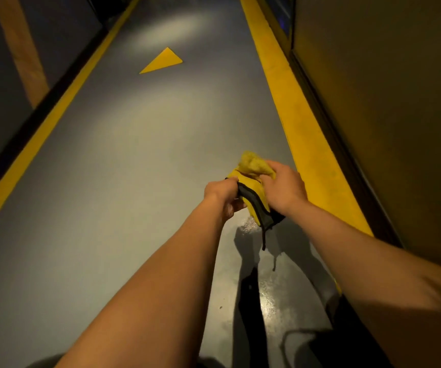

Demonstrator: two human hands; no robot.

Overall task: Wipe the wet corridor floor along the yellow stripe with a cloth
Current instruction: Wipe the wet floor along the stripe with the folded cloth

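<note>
Both hands, left hand [223, 193] and right hand [284, 185], gripped the bunched cloth [251, 187] above the floor [123, 155]. We noted the wet patch [270, 296] below it, nearer us, with the yellow stripe [312, 144] nearest the right hand.

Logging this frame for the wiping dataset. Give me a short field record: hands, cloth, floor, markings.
left hand: left hand grips the near edge of the cloth
right hand: right hand grips the bunched far end
cloth: yellow cloth with a black border, held above the floor between both hands
floor: grey floor, with a shiny wet patch below the cloth
stripe: yellow stripe along the right wall, just right of the hands
other marking: yellow triangle farther down the corridor
</note>
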